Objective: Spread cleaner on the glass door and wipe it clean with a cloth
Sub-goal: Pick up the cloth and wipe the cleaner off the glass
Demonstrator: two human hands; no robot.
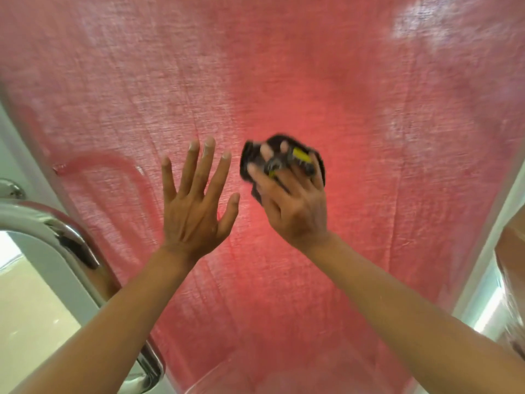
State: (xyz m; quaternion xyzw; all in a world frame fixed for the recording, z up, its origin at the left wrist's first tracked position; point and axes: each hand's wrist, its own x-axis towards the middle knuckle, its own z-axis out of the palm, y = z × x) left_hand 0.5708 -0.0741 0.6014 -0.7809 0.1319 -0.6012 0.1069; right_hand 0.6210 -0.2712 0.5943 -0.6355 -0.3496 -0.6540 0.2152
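The glass door (284, 81) fills the view, with a red woven fabric showing behind it and hazy white smears across the pane. My left hand (196, 203) is flat, fingers spread and straight, raised against the glass left of centre. Just to its right, my right hand (295, 200) holds a bunched dark cloth (252, 160) with a yellow patch against the glass. The cloth and right fingers are blurred by motion.
A curved chrome door handle (71, 231) runs down the left side, with a metal fitting (11, 189) above it. A pale door frame (505, 223) edges the right side. A faint curved streak (113, 163) marks the glass left of my left hand.
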